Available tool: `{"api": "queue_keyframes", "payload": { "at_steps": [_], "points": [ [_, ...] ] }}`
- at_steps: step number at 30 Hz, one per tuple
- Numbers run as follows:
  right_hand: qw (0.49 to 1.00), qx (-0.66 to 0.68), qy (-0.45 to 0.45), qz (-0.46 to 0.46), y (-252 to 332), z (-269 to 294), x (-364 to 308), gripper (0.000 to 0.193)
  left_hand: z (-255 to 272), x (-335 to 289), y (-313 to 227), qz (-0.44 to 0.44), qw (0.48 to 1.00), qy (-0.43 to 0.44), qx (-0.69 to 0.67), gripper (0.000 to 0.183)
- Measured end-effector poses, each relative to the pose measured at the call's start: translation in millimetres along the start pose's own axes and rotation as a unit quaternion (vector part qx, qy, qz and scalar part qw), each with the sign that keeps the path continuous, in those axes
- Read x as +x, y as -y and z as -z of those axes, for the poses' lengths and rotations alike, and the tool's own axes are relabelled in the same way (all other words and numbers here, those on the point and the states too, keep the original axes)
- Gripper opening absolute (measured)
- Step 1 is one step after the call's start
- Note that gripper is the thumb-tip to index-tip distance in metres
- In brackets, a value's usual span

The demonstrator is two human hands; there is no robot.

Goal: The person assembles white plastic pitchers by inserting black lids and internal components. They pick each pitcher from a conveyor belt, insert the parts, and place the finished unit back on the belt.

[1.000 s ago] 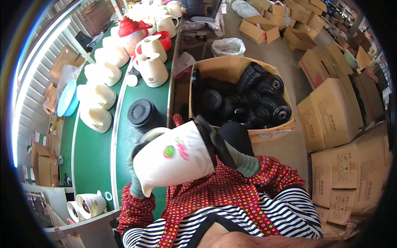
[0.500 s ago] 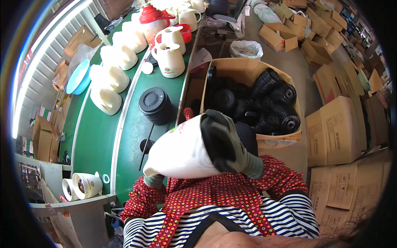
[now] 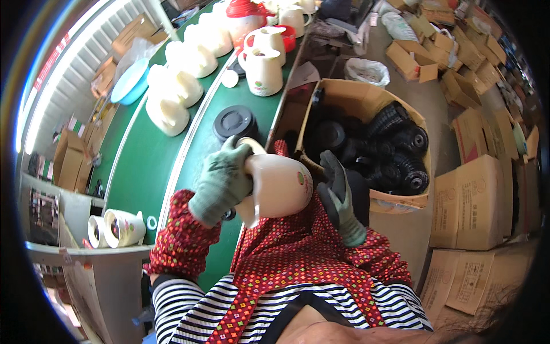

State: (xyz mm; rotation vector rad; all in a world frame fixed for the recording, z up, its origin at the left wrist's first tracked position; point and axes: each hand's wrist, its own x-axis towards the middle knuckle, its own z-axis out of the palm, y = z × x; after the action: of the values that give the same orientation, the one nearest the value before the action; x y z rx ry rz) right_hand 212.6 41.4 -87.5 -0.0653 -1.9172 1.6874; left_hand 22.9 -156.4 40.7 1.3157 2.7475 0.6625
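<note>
Both hands wear grey-green knitted gloves with dark palms. My left hand (image 3: 224, 178) is closed around the handle side of a cream-white jug (image 3: 281, 186). The jug lies tilted on its side above my lap, its rounded bottom end toward my right hand and a small printed mark on its side. My right hand (image 3: 339, 195) has its fingers stretched out beside that bottom end; whether it touches the jug cannot be told. Behind the jug, on the green bench, stands a stack of round black parts (image 3: 235, 122).
The green bench (image 3: 137, 172) carries several white jugs (image 3: 264, 74), a red-topped jug (image 3: 246, 23) and a blue basin (image 3: 134, 80). At right, a carton (image 3: 401, 200) holds many black round parts. Brown boxes (image 3: 464, 200) line the right side. Two jug bodies (image 3: 123, 227) lie at left.
The jug has swung round, and my left hand now shows on its handle side. My right hand has come off the bottom end and opened. The whole view has shifted slightly.
</note>
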Motion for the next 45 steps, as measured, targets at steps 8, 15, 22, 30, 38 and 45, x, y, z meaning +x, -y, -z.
{"api": "queue_keyframes", "payload": {
  "at_steps": [8, 15, 22, 30, 38, 45],
  "points": [
    [0.931, -0.246, 0.239, 0.125, 56, 3, 37, 0.093, 20, -23, 10, -0.113, 0.976, 0.064, -0.172, 0.087],
    [0.884, -0.36, 0.289, 0.073, 78, 3, 39, 0.08, -9, -38, 2, -0.194, 0.97, 0.135, -0.06, 0.091],
    [0.864, -0.406, 0.289, 0.076, 73, -5, 33, 0.067, -24, -29, 4, -0.209, 0.96, 0.127, -0.137, 0.068],
    [0.869, -0.382, 0.297, 0.105, 74, 0, 38, 0.066, -35, -35, 1, -0.232, 0.959, 0.077, -0.142, 0.07],
    [0.941, 0.231, 0.014, -0.245, -15, 36, -13, 0.072, -28, -49, -13, -0.183, 0.949, -0.082, -0.242, 0.09],
    [0.974, -0.206, -0.053, -0.08, -3, 48, -7, 0.025, -65, -98, -10, -0.143, 0.935, -0.039, -0.321, 0.105]
  ]
}}
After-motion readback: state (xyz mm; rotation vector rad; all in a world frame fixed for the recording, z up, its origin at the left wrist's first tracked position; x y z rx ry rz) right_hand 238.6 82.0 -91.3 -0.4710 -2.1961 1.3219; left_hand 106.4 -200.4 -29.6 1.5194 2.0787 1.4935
